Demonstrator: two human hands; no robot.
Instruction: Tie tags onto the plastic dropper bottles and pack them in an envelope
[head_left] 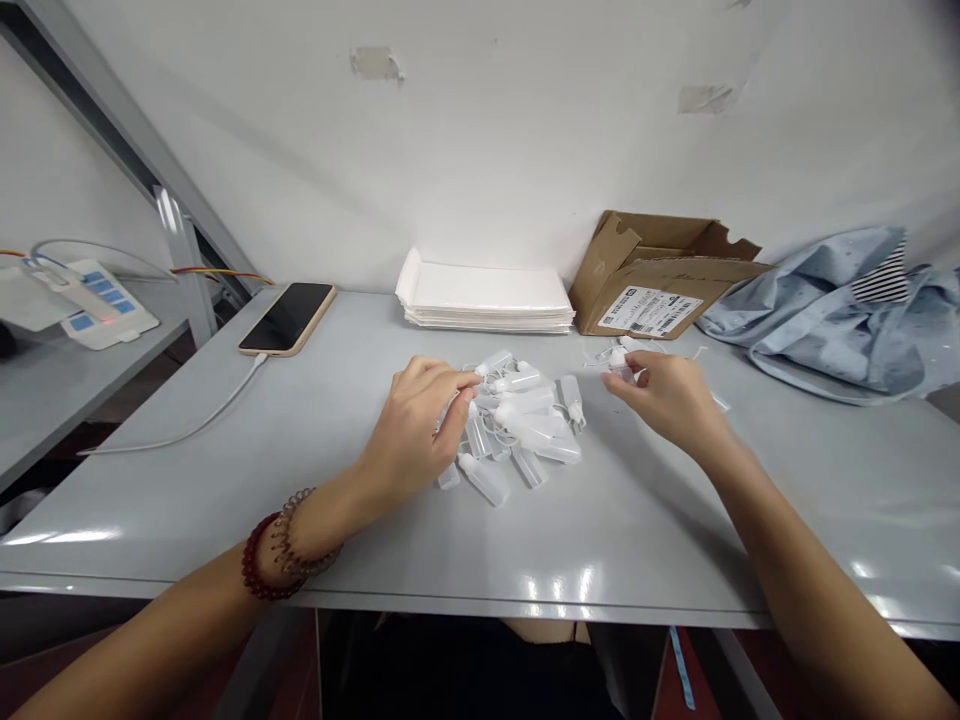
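A heap of small translucent plastic bottles (529,425) with white caps and thin white loops lies in the middle of the table. At its left edge is my left hand (420,425), thumb and forefinger closed around a small bottle that the fingers mostly cover. My right hand (667,395) is to the right of the heap, pinching another small bottle (619,360) by its white top. Several more bottles and loops lie beneath and behind the right fingers, partly hidden by the hand.
White padded envelopes (487,290) are stacked against the wall, beside an opened cardboard box (660,280). Light blue cloth (832,310) lies at the far right. On the left, a phone (289,318) is plugged into a white cable (202,430); a power strip (109,300) sits beyond.
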